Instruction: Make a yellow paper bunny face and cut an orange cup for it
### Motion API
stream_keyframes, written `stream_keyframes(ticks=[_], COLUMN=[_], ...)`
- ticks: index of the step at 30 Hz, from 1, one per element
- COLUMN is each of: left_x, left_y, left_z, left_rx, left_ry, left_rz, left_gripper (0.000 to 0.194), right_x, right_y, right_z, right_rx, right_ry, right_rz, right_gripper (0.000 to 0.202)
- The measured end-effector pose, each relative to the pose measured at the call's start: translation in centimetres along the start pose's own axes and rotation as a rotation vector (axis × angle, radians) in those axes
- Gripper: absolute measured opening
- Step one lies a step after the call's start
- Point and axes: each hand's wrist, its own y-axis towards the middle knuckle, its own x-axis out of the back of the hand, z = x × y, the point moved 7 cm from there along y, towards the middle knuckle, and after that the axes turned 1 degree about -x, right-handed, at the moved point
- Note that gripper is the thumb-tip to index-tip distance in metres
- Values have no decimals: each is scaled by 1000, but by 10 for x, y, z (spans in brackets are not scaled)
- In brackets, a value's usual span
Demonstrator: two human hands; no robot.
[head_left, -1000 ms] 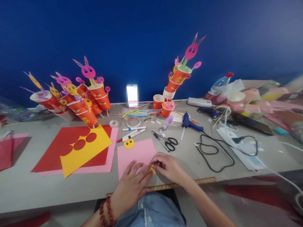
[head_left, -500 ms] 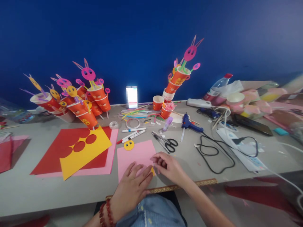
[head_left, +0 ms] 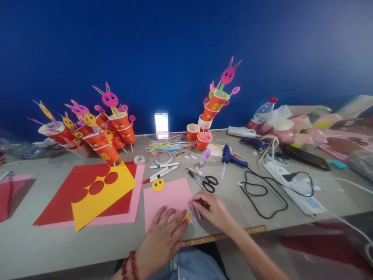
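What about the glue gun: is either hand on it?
No, the glue gun lies on the table, away from left hand and right hand.

Your pink sheet point(head_left: 167, 196) lies flat, its near part covered by your left hand point(head_left: 166, 230). A small yellow piece point(head_left: 188, 217) peeks out beside that hand; a narrow, blurred pink strip point(head_left: 198, 212) shows beside your right hand point(head_left: 212, 210).

Two hands point(head_left: 166, 230), three markers point(head_left: 163, 166)
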Motion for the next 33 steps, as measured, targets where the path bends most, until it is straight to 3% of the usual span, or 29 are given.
stream_keyframes(ticks=[3, 5, 9, 13, 15, 17, 21, 23, 25, 29, 33], left_x=[0, -1, -2, -3, -2, -1, 1, 1, 2, 4, 4], left_y=[0, 0, 0, 0, 0, 0, 0, 0, 1, 2, 4], left_z=[0, 1, 2, 2, 2, 3, 3, 3, 3, 2, 1], left_rx=[0, -2, 4, -4, 0, 3, 2, 0, -1, 7, 10], left_ry=[-11, -16, -23, -38, -52, -65, -74, -74, -69, -56, -51], left_rz=[11, 16, 5, 2, 2, 2, 0, 2, 6, 18, 41], left_gripper=[53, 53, 50, 50, 50, 49, 47, 47, 49, 51, 51], right_x=[22, 28, 20, 9, 9, 11, 8, 3, -3, -8, -11], right_y=[11, 22, 48, 64, 65, 58, 28, 9, -7, -28, -35], right_z=[-8, -12, -16, -13, -9, -6, -15, -15, -14, -12, -10], right_rx=[-20, -42, -77, -64, -6, 17, -196, -236, -229, -202, -208], right_ry=[-162, -317, -620, -678, -548, -255, 563, 817, 871, 607, 497], right_rz=[-99, -92, -3, 44, 69, 103, 135, 98, 51, -81, -147], right_gripper=[16, 14, 28, 46, 43, 31, 25, 32, 34, 26, 24])
